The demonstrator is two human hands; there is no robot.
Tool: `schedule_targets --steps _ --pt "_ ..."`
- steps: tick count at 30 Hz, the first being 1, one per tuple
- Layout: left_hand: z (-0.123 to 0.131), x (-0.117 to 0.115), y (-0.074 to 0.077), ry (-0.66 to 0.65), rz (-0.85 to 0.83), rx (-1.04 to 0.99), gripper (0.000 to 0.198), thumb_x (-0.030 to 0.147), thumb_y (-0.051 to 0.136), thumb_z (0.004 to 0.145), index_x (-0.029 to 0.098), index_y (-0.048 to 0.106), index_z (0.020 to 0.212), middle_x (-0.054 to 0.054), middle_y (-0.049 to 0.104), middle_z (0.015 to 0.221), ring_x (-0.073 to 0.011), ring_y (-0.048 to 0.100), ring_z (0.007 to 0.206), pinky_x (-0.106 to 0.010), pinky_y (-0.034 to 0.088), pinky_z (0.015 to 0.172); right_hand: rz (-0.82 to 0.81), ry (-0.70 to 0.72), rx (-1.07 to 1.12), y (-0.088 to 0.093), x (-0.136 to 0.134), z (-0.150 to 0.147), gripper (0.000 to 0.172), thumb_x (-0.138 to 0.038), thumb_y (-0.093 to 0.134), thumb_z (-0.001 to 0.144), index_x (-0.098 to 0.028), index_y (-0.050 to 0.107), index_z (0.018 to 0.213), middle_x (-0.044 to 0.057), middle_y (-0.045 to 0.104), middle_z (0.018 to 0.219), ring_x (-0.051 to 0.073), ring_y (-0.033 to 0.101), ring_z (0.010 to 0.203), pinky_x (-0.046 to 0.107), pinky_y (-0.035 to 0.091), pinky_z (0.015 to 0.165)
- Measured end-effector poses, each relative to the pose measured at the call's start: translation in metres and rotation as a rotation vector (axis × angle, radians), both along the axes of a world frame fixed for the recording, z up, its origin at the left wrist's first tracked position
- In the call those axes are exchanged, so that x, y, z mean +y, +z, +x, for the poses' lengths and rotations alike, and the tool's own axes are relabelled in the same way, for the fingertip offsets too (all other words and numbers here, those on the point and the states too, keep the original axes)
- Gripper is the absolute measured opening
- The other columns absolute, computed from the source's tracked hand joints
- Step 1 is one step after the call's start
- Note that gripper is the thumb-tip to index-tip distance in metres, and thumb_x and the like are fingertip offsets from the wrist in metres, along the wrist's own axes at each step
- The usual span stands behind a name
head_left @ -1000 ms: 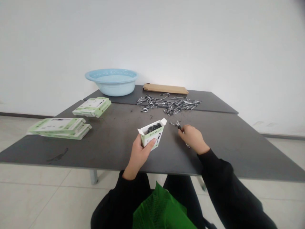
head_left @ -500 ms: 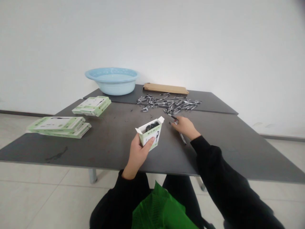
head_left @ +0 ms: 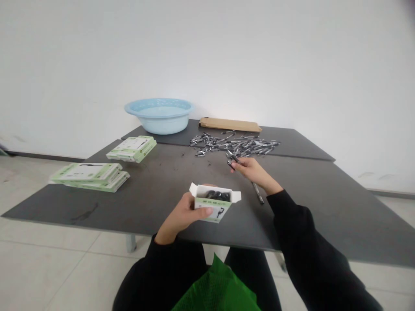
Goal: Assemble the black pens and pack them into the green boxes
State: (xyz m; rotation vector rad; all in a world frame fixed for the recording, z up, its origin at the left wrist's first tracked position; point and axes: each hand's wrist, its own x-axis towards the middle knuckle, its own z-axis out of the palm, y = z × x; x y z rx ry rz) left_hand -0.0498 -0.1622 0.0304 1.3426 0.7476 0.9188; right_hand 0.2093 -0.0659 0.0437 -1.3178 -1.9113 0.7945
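Observation:
My left hand [head_left: 184, 214] is closed around a small white and green box [head_left: 210, 212], near the table's front edge. The box's top flaps are spread, and black rounded pieces [head_left: 219, 195] show inside it. To the right of the box and farther back, my right hand [head_left: 251, 170] pinches a few dark pens [head_left: 232, 160]. Just beyond those fingers lies a loose pile of black and clear pens [head_left: 249, 146]. A single pen [head_left: 258, 193] lies on the table below my right wrist.
A light blue basin [head_left: 164, 119] stands at the back left of the dark table [head_left: 311, 194]. Flat green and white boxes lie in two stacks, one nearer [head_left: 90, 175] and one farther back [head_left: 132, 148]. A brown cardboard piece [head_left: 230, 124] rests behind the pens.
My left hand has turned the box so its opening is wider to view and sits lower and further right. My right hand has lifted slightly, with pens now bunched in its fingers.

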Motion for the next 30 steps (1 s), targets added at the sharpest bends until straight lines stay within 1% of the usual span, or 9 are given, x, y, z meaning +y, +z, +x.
schedule_targets --steps 3,6,11,14,17,20,24,27,30 --pt "-0.007 0.007 0.018 -0.133 -0.032 0.055 0.060 0.043 0.079 0.066 0.015 0.068 0.118 -0.013 0.075 0.100 -0.0316 0.071 0.094 -0.042 0.058 0.081 -0.144 0.190 0.279 0.014 -0.011 -0.012 0.042 -0.056 0.062 0.082 -0.015 0.064 0.090 -0.003 0.059 0.065 0.006 0.034 0.044 0.021 0.025 0.045" --pt "-0.011 0.018 0.024 -0.136 -0.043 0.108 0.047 0.043 0.079 0.065 0.015 0.073 0.103 -0.012 0.076 0.093 -0.0309 0.072 0.091 -0.041 0.058 0.080 -0.237 0.308 0.381 0.022 -0.018 -0.025 0.041 -0.053 0.068 0.079 -0.016 0.061 0.094 -0.004 0.059 0.064 0.005 0.032 0.042 0.021 0.022 0.042" --pt "-0.013 0.031 0.013 -0.041 -0.037 0.130 0.040 0.045 0.081 0.061 0.015 0.076 0.088 -0.012 0.077 0.090 -0.0298 0.073 0.082 -0.040 0.060 0.073 -0.227 0.386 0.344 0.025 -0.024 -0.039 0.035 -0.049 0.066 0.082 -0.014 0.062 0.077 -0.005 0.053 0.058 0.006 0.038 0.049 0.021 0.026 0.047" --pt "-0.012 0.034 0.006 0.039 -0.029 0.132 0.041 0.045 0.082 0.059 0.016 0.076 0.087 -0.012 0.077 0.087 -0.0283 0.073 0.076 -0.037 0.060 0.067 -0.241 0.405 0.347 0.024 -0.027 -0.047 0.037 -0.050 0.064 0.083 -0.015 0.062 0.074 -0.003 0.054 0.061 0.009 0.044 0.054 0.022 0.033 0.052" --pt "-0.014 0.035 0.003 0.066 -0.029 0.124 0.039 0.044 0.082 0.059 0.016 0.076 0.085 -0.012 0.077 0.085 -0.0279 0.073 0.073 -0.037 0.061 0.065 -0.232 0.432 0.355 0.023 -0.031 -0.055 0.036 -0.050 0.063 0.084 -0.016 0.063 0.075 -0.001 0.059 0.068 0.011 0.050 0.061 0.023 0.039 0.058" --pt "-0.018 0.034 0.003 0.053 -0.028 0.088 0.038 0.041 0.083 0.059 0.016 0.075 0.086 -0.011 0.077 0.085 -0.0269 0.073 0.072 -0.035 0.060 0.065 -0.190 0.437 0.347 0.026 -0.037 -0.055 0.031 -0.047 0.059 0.088 -0.017 0.064 0.085 0.000 0.061 0.077 0.011 0.051 0.064 0.024 0.041 0.060" --pt "-0.028 0.029 0.006 0.090 -0.049 -0.029 0.052 0.043 0.084 0.056 0.018 0.073 0.101 -0.006 0.076 0.084 -0.0265 0.072 0.076 -0.032 0.056 0.068 -0.186 0.441 0.327 0.038 -0.045 -0.038 0.029 -0.041 0.047 0.096 -0.018 0.058 0.111 -0.003 0.054 0.079 0.008 0.038 0.053 0.021 0.031 0.048" --pt "-0.037 0.028 0.006 -0.033 -0.080 -0.080 0.052 0.047 0.084 0.054 0.016 0.074 0.094 -0.007 0.073 0.079 -0.0280 0.070 0.073 -0.035 0.055 0.066 -0.170 0.462 0.242 0.047 -0.053 -0.025 0.029 -0.034 0.046 0.098 -0.016 0.057 0.117 -0.003 0.052 0.077 0.007 0.037 0.052 0.021 0.029 0.046" --pt "-0.047 0.031 0.004 -0.236 -0.100 -0.111 0.039 0.048 0.083 0.051 0.015 0.072 0.069 -0.008 0.066 0.072 -0.0262 0.066 0.062 -0.037 0.054 0.058 -0.157 0.488 0.131 0.053 -0.061 -0.017 0.032 -0.030 0.048 0.097 -0.012 0.058 0.122 -0.002 0.057 0.072 0.008 0.041 0.054 0.020 0.033 0.049"
